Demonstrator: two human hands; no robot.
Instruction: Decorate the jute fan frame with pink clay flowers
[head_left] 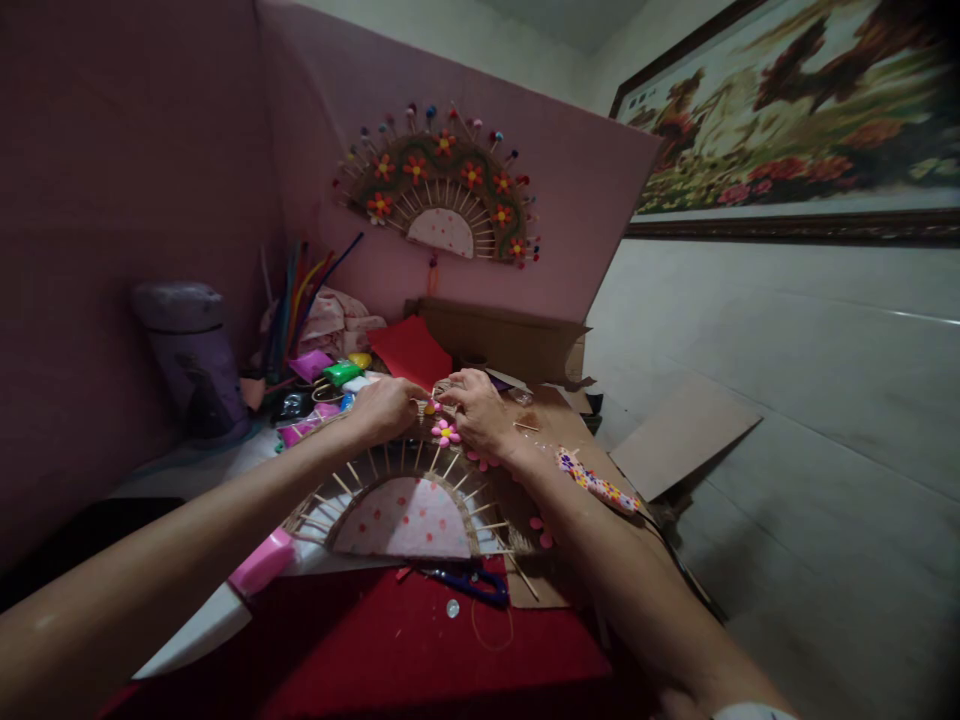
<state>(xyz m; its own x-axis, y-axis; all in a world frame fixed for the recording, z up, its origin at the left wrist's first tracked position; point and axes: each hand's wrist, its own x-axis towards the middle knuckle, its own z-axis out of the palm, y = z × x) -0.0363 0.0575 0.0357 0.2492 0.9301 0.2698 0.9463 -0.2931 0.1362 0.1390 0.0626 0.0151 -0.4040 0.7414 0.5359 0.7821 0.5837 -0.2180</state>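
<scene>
A half-round fan [405, 460] lies on the work surface in front of the person. Its base is a dotted half-disc panel [409, 520], from which thin wooden sticks [343, 484] radiate to a twine-wrapped outer band. A pink flower with a yellow centre [445, 432] sits on the band between the two wrists.

The left hand [384, 410] and the right hand [480, 408] meet at the top of the band, just beside each other. The fingers of both hands are bent around a small pink-and-yellow piece [433, 407]; whether either set grips it cannot be determined.

Blue-handled scissors [472, 585] lie below the panel. A flower-patterned strip [596, 482] rests on the cardboard [555, 415] to the right. Left of the hands are a green packet [343, 373] and a purple tumbler [196, 365]. A red sheet [411, 352] is located behind the hands. A second fan [442, 190], with orange flowers, is mounted on the pink board [585, 190] above.
</scene>
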